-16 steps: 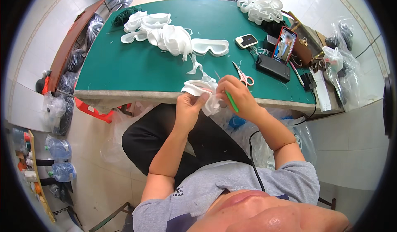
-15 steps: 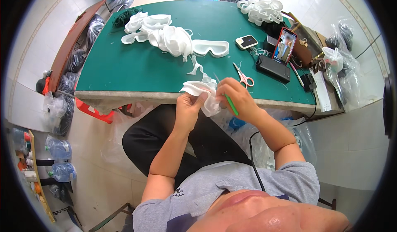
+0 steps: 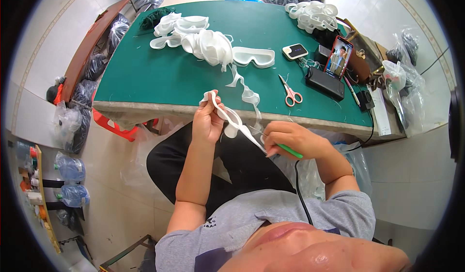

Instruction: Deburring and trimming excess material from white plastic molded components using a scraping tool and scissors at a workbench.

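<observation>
A white goggle-shaped frame piece (image 3: pixel 235 119) is stretched between my two hands, just in front of the table edge and above my lap. My left hand (image 3: pixel 208 119) pinches its left end between thumb and fingers. In my closed right hand (image 3: pixel 295 139) lies a thin tool with a green handle (image 3: pixel 290 151); its fine metal tip points up and left. The fingers of that hand also meet the frame piece's right end. From the pile of white frame pieces (image 3: pixel 206 46), a wavy white strip (image 3: pixel 249 95) trails over the table edge beside the held piece.
On the green table (image 3: pixel 145 78) lie pink-handled scissors (image 3: pixel 291 95), a small white device (image 3: pixel 294 52), a black case (image 3: pixel 324 84) and a propped phone (image 3: pixel 339 58). More white frame pieces (image 3: pixel 312 16) sit at the back right. A red stool (image 3: pixel 114 126) stands below at left.
The bunched white piece is now drawn out lengthwise between my hands. My right hand with the green-handled tool has come down toward my lap and right; the left has shifted slightly left.
</observation>
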### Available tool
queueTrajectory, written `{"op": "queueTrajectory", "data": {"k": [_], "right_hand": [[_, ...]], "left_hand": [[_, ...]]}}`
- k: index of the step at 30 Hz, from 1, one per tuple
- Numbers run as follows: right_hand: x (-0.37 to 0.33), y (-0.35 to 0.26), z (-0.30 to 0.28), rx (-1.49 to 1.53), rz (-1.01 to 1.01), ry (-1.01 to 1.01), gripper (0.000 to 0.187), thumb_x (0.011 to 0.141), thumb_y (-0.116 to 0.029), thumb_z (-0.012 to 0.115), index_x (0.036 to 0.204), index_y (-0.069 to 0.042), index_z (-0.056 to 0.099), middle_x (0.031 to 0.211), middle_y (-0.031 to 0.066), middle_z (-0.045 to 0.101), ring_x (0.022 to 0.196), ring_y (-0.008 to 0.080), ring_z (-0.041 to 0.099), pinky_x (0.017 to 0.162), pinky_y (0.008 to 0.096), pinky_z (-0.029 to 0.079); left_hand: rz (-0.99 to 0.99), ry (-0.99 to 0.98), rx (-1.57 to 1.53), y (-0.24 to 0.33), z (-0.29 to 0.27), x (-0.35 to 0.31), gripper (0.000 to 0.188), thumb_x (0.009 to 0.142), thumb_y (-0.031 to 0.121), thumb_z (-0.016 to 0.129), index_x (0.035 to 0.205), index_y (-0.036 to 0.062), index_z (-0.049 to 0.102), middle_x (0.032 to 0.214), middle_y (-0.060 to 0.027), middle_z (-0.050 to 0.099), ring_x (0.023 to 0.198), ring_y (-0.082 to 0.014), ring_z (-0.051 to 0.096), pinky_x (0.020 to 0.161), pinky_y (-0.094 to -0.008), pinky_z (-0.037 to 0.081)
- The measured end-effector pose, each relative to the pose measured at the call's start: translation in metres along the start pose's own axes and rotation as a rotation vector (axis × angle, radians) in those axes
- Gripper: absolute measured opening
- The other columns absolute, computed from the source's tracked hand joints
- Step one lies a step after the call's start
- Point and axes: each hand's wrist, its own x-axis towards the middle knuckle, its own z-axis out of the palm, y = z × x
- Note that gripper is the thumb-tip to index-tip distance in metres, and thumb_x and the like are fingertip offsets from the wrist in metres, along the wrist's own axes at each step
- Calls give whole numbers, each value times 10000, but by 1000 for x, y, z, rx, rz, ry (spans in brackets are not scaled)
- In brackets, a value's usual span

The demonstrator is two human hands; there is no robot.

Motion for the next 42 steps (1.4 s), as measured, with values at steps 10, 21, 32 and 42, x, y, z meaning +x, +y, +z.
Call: {"op": "queueTrajectory", "data": {"k": [10, 21, 32, 42], "right_hand": [[-18, -14, -48, 315, 86, 227, 256, 842, -246, 687, 714, -51, 581, 767, 84, 591, 691, 194, 583, 610, 296, 446], [-30, 12, -29, -38, 373, 123, 103, 786, -22, 681, 862, -1, 614, 818, 90, 617, 744, 236, 593, 673, 308, 470], [-14, 51, 53, 921, 773, 515, 156, 956, -217, 558, 1009, -75, 517, 1050, 57, 606, 910, 107, 604, 764, 282, 518], [-64, 20, 11, 667, 500, 934, 260, 846, -27, 630, 791, -121, 394, 939, 26, 573, 843, 70, 499, 752, 206, 389]], "left_hand": [[-145, 25, -1, 16, -6, 2, 229, 966, 172, 502, 1122, 17, 565, 1022, -55, 633, 785, -139, 633, 602, -223, 537], [-139, -195, 353, -3, 19, -15, 184, 958, 243, 548, 1055, 87, 558, 1276, -112, 528, 1157, -207, 520, 938, -372, 431], [-445, -412, -247, -21, 26, -17, 203, 981, 344, 458, 993, 164, 551, 1396, -100, 399, 1328, -264, 330, 1075, -476, 304], [267, -207, 1505, -45, 31, -31, 245, 866, 140, 657, 1064, 0, 624, 965, -87, 641, 849, -174, 605, 784, -309, 480]]}}
